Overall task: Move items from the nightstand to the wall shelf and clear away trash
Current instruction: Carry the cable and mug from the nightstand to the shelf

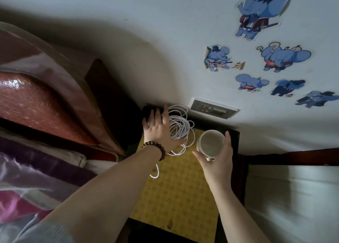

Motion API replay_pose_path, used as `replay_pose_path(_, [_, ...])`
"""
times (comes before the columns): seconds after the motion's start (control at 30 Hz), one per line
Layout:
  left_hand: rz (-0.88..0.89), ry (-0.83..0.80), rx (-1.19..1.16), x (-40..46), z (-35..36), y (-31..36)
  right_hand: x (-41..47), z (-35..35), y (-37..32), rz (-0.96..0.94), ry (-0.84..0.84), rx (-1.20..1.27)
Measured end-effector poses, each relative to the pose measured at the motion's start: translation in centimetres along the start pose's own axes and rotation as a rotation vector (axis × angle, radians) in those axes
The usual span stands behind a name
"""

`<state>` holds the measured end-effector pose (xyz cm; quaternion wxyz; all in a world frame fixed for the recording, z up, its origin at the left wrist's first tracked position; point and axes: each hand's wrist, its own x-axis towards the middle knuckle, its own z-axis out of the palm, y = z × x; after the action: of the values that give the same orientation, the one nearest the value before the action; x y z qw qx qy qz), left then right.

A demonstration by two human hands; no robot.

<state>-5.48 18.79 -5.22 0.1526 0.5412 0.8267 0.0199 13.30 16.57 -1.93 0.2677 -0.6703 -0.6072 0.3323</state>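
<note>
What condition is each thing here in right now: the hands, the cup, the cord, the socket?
left hand: fingers spread, palm down on the cable coil
right hand: grip closed around the cup
cup: upright, looks empty
white cable: loosely coiled on the nightstand
wall socket: nothing plugged in
bead bracelet: worn on left wrist

probably a home bedroom: bed (36,103) beside nightstand (176,187), elephant stickers (264,13) on wall

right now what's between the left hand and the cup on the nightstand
In the head view, loops of the white cable coil lie between the left hand and the cup, which the right hand grips.
</note>
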Motion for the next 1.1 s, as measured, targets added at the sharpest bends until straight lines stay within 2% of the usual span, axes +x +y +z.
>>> replay_pose_path(0.3, [0.050, 0.237, -0.049, 0.2, 1.4, 0.3, 0.8, 0.1, 1.0, -0.028, 0.049, 0.030])
replay_pose_path(0.57, [-0.043, 0.202, -0.304, -2.6, -0.1, -0.6, -0.2, -0.5, 0.0, -0.009, -0.031, 0.089])
replay_pose_path(0.87, [-0.140, 0.256, -0.535, -11.3, -10.9, -2.5, -3.3, -6.1, -9.2, -0.139, -0.135, 0.053])
replay_pose_path(1.1, [-0.247, 0.407, -0.632, -18.8, -20.1, -5.6, -6.8, -9.4, -16.8, -0.354, -0.205, -0.004])
